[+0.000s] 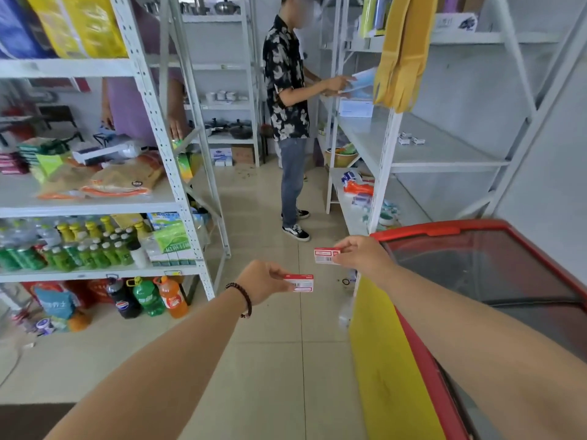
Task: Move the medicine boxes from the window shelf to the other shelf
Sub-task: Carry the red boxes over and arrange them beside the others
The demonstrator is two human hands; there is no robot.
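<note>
My left hand (pixel 265 281) pinches a small red-and-white medicine box (pixel 301 283) by its left end, held out over the tiled aisle. My right hand (pixel 362 254) grips a second red-and-white medicine box (pixel 325 256), a little higher and further right. On the white shelf (pixel 444 154) to the right, at chest height, a few small white medicine boxes (pixel 409 138) lie in a cluster. Both arms are stretched forward.
A red-rimmed chest freezer (pixel 476 258) with a yellow front stands at the lower right. A person in a patterned shirt (pixel 287 90) stands in the aisle ahead. The left rack (pixel 178 192) holds drink bottles, bags and packets; another person stands behind it.
</note>
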